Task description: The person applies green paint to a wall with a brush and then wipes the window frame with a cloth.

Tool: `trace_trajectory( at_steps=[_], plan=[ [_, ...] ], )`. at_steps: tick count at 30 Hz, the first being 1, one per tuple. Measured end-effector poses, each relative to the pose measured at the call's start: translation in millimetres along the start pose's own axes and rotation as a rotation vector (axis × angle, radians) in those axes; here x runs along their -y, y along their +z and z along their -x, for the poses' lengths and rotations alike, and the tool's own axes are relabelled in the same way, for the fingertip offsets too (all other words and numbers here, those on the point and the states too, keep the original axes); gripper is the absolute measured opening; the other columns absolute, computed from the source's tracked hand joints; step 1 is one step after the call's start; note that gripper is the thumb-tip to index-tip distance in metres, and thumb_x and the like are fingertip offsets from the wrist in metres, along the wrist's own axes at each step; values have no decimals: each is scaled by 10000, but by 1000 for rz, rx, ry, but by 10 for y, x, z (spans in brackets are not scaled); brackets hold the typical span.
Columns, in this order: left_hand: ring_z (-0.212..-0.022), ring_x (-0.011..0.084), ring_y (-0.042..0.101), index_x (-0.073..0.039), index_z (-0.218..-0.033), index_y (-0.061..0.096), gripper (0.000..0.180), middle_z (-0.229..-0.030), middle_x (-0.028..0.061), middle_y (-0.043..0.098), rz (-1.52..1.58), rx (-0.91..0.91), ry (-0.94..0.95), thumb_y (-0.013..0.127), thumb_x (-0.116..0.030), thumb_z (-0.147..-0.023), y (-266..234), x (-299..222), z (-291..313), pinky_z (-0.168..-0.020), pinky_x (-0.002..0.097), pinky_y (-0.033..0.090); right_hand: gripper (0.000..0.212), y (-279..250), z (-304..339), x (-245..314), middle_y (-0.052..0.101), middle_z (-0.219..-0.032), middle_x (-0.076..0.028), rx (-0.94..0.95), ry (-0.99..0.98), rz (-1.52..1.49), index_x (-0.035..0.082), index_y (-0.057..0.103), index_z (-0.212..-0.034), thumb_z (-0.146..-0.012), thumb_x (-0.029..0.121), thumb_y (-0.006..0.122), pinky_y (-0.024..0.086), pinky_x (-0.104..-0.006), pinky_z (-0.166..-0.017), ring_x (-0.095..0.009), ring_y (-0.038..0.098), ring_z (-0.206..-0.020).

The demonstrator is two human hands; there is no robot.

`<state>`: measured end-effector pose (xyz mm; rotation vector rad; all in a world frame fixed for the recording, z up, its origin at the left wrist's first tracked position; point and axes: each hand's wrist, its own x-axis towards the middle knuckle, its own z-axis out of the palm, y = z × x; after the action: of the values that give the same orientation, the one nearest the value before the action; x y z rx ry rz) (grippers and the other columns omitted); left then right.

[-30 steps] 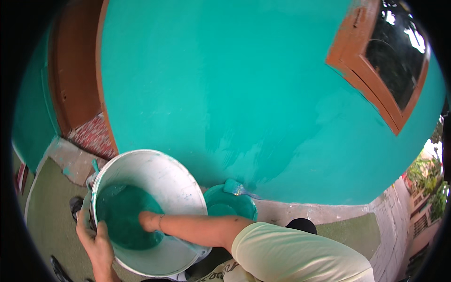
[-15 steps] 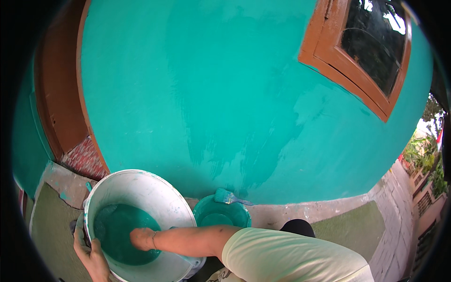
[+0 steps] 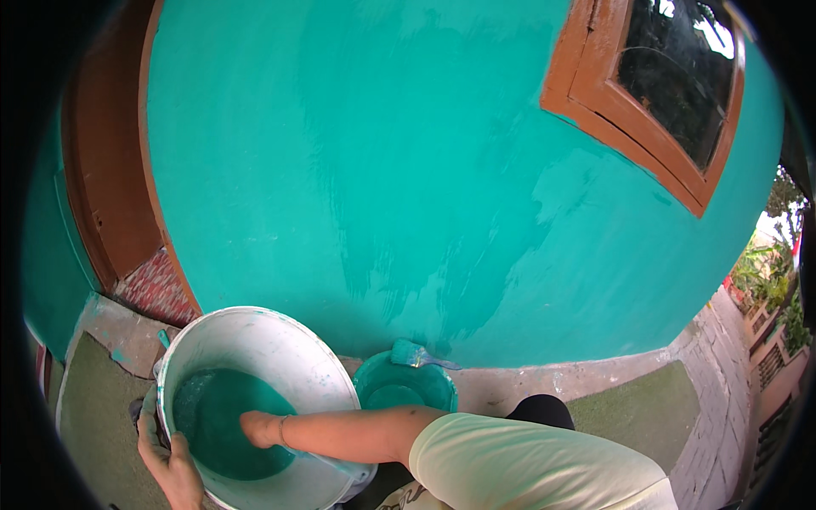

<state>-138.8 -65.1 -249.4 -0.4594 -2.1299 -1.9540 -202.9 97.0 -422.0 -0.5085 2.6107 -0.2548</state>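
Observation:
A large white bucket [image 3: 263, 340], tilted toward me, holds a pool of teal paint [image 3: 225, 391]. My left hand [image 3: 174, 463] grips the bucket's left side, thumb at the rim and fingers around the outside. Inside, my right hand [image 3: 259, 429] is dipped in the paint up to near the wrist; its fingers are under the surface, so whether they hold anything is hidden. Just right of the big bucket stands a small teal bucket [image 3: 446, 387] with some paint in it. A paintbrush [image 3: 416, 354] with teal-coated bristles lies across its far rim.
Behind the buckets rises a teal wall [image 3: 408, 170] with darker, wet-looking patches. A brown-framed window [image 3: 595, 85] is at upper right, and a brown door frame [image 3: 115, 170] at left. A concrete ledge [image 3: 544, 380] runs along the wall's foot. A paved path [image 3: 718, 374] lies right.
The buckets and both hands appear very slightly further right in the picture. My left hand keeps its hold on the bucket, and my right hand stays in the paint.

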Motion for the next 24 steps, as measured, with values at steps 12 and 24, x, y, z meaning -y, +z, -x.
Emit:
trace_trajectory(
  at_steps=[12, 24],
  plan=[
    [-1190, 216, 533, 105, -1302, 491, 578, -1239, 146, 567, -17, -60, 13, 411, 131, -730, 184, -336, 60, -1046, 311, 368, 313, -329, 603, 263, 681, -1030, -213, -19, 101, -301, 19, 711, -966, -920, 265, 523, 530, -471, -830, -383, 664, -967],
    [-1161, 230, 556, 132, -1281, 501, 569, -1258, 162, 576, 13, -197, -58, 458, 114, -714, 24, -79, -95, -1037, 320, 376, 278, -436, 604, 273, 642, -1129, -278, -80, 79, -475, -62, 661, -1045, -868, 99, 519, 509, -435, -894, -399, 624, -1086]
  ],
)
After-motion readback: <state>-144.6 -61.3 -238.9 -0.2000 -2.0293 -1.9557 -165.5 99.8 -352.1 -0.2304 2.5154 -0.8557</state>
